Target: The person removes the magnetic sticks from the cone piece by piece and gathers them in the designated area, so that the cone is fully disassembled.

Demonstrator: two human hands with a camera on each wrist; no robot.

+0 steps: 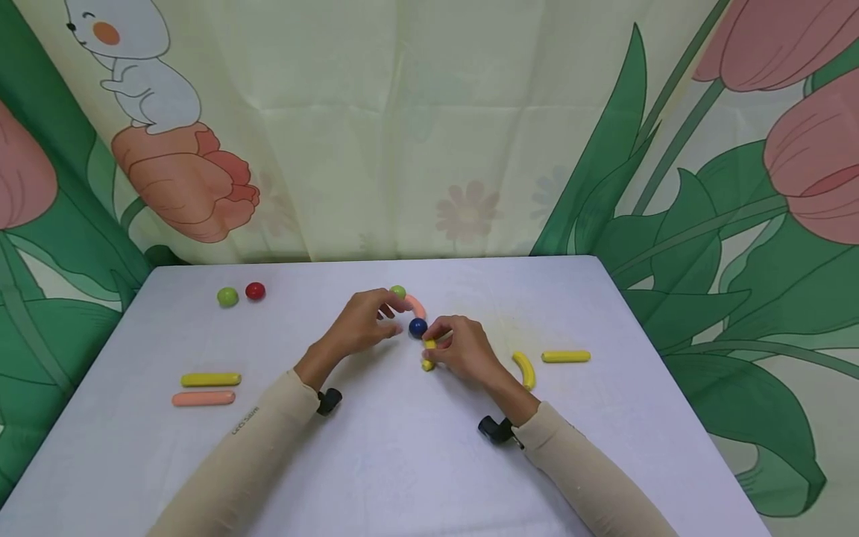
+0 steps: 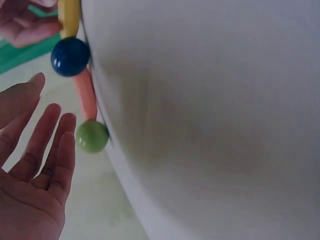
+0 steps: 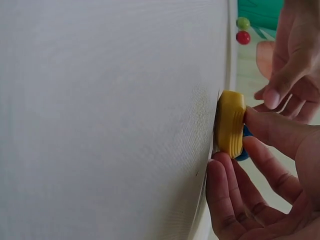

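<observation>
Both beige sleeves [image 1: 258, 447] are cut off at the bottom edge. The right hand [image 1: 464, 349] pinches a yellow piece [image 3: 231, 125], its fingers covering part of it from above. The blue ball [image 1: 417, 327] beyond is mostly hidden from the right wrist. The left hand [image 1: 362, 321], fingers loose and holding nothing, partly hides the far green ball [image 1: 398, 290] beside a pink stick [image 1: 416, 306].

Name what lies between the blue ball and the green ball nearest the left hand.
A pink stick lies between the blue ball and that green ball; the left wrist view shows it most plainly.
</observation>
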